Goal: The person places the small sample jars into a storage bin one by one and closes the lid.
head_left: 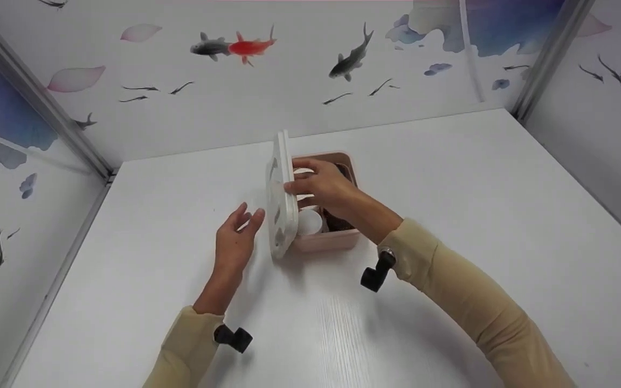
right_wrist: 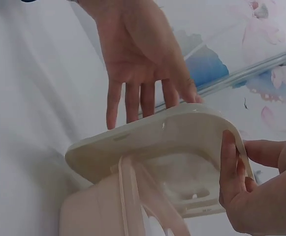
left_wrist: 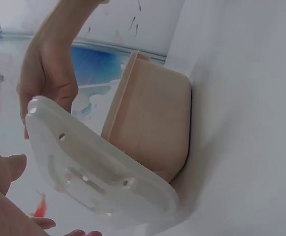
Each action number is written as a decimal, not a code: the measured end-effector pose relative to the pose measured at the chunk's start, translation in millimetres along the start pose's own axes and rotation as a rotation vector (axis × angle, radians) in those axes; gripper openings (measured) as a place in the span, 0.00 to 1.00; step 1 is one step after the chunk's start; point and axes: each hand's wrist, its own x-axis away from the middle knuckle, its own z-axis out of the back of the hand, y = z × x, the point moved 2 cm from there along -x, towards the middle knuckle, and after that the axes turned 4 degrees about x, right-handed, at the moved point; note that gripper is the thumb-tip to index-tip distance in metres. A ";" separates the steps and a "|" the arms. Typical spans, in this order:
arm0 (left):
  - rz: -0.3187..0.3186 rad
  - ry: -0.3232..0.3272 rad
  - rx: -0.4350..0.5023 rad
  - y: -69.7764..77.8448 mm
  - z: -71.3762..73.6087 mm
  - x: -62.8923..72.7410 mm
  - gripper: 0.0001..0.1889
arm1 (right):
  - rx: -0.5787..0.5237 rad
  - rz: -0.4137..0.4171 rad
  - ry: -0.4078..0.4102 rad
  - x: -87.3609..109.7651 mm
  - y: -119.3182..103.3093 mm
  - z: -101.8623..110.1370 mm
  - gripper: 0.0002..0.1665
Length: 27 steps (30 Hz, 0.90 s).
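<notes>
A white plastic lid (head_left: pixel 281 199) stands tilted nearly upright along the left side of a pink storage box (head_left: pixel 332 242). My right hand (head_left: pixel 324 186) grips the lid's edge, thumb on its outer face and fingers on the inner side, as the right wrist view shows. My left hand (head_left: pixel 237 240) is just left of the lid with its fingers spread and relaxed, holding nothing. Inside the box a round white item (head_left: pixel 309 222) and a dark brown item (head_left: pixel 340 221) show; the right hand hides part of the contents.
The white table (head_left: pixel 450 215) carries the box near its back edge. Panels printed with fish (head_left: pixel 351 56) and petals stand at the back and both sides, joined by metal posts (head_left: pixel 553 59).
</notes>
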 end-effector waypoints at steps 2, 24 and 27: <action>0.034 -0.015 -0.018 -3.5 0.8 -7.5 0.36 | -0.024 0.022 -0.026 1.5 0.0 6.5 0.33; 0.100 -0.226 -0.047 11.5 -9.0 -51.1 0.28 | -0.152 0.211 -0.085 25.2 37.4 69.2 0.35; 0.079 -0.204 -0.091 17.5 -11.7 -51.9 0.27 | -0.055 0.223 -0.032 27.1 39.2 75.1 0.36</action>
